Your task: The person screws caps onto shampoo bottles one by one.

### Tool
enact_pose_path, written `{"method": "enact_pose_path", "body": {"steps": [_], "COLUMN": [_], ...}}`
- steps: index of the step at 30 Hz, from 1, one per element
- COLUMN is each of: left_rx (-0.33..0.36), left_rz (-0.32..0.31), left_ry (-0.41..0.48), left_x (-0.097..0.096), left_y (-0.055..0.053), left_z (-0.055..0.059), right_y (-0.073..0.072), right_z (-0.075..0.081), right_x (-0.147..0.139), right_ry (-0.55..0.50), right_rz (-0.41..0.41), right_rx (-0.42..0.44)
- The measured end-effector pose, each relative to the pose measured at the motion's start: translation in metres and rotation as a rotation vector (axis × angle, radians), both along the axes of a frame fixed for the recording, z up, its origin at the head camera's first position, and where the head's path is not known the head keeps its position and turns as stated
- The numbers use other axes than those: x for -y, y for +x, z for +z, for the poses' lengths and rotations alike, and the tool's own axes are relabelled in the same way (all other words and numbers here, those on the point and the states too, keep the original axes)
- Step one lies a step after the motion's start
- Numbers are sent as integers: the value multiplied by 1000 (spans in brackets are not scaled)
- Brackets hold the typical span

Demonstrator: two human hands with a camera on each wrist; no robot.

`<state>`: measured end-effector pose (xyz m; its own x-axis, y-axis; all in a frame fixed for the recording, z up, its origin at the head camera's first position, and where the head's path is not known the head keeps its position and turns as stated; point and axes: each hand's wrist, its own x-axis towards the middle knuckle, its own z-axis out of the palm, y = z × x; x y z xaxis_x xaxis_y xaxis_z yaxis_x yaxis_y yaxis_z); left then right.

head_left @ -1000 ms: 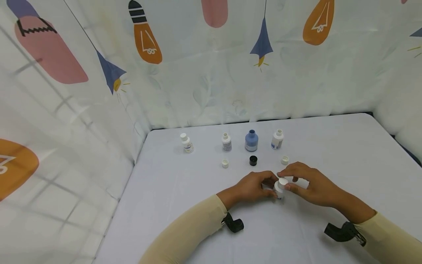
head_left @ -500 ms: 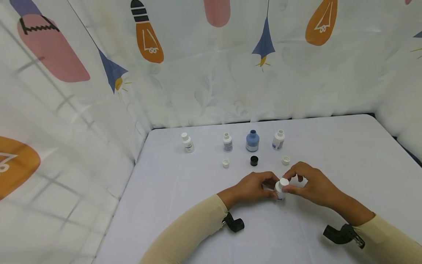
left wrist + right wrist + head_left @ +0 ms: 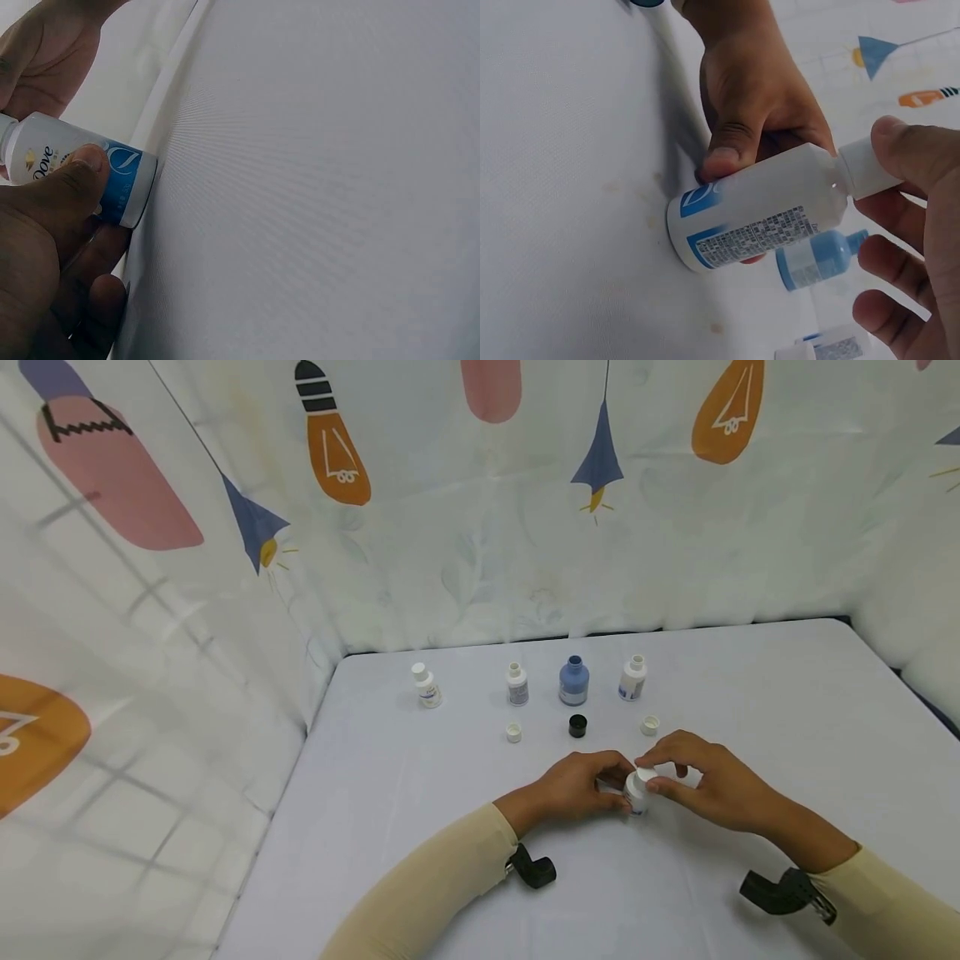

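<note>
A small white bottle (image 3: 635, 795) with a blue label band stands upright on the table, its Dove lettering readable in the left wrist view. My left hand (image 3: 581, 785) grips the body, the thumb pressed across the label (image 3: 120, 176). On the bottle's neck sits a white screw cap (image 3: 868, 171). My right hand (image 3: 708, 781) pinches this cap between thumb and forefinger, while its other fingers stay loosely bent beside it. How far the cap is threaded cannot be made out.
Behind the hands stand an uncapped white bottle (image 3: 517, 685), an uncapped blue bottle (image 3: 573, 682) and another uncapped white bottle (image 3: 632, 678). Before them lie a white cap (image 3: 513, 732), a black cap (image 3: 577, 725) and a white cap (image 3: 649, 725). A capped white bottle (image 3: 427, 686) stands farther left.
My right fingers have shifted slightly around the cap, from a looser, spread touch to a closer pinch, with small turning movements. The left hand and the bottle stay in place.
</note>
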<state>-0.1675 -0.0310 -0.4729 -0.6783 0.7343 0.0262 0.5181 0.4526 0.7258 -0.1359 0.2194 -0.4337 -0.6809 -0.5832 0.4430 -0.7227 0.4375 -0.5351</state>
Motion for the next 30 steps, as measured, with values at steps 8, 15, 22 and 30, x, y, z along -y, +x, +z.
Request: {"method": "enact_pose_path", "body": {"steps": [8,15,22,30], "left_rx": [-16,-19,-34,-20], "left_rz": [-4,-9,-17,-12], "left_ry": [-15,-8,-5,-10], "left_x": [0,0,1,0], "left_y": [0,0,-1,1], "left_z": [1,0,0,1], "right_y": [1,4,2,4], "right_z": [1,3,3,5], "right_x": [6,2,0,6], "right_ry": [22,54,29,51], "right_rz": [-105,-78,38,-99], "right_rx": [50,58,-8,47]}}
